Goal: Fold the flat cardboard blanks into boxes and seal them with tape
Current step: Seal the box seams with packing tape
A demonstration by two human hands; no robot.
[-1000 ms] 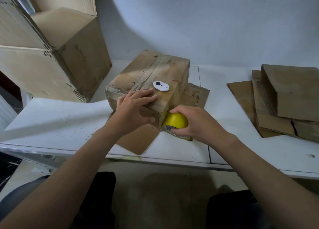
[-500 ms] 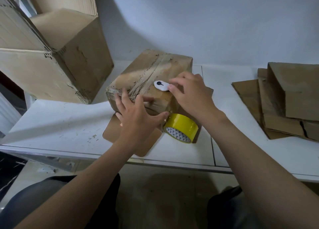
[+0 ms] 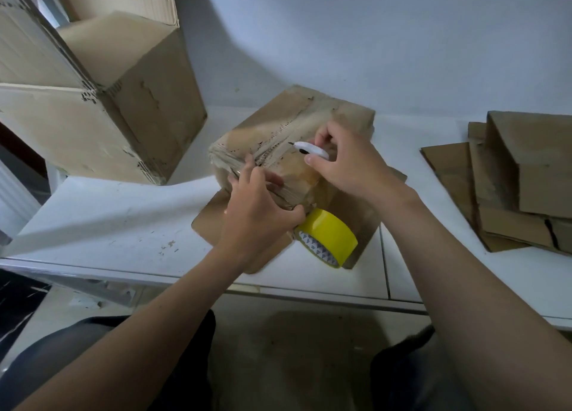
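The right hand pinches a small white cutter over the top of the box at frame centre. The left hand grips the box's near edge, with the yellow tape roll just below. All sit on a white table, with flat blanks at right, a large carton upper left and a pale wall behind.

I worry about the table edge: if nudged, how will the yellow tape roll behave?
Probably rolls easily: the yellow tape roll is round and sits tilted on its rim near the table edge. Likely light, being a hollow ring.
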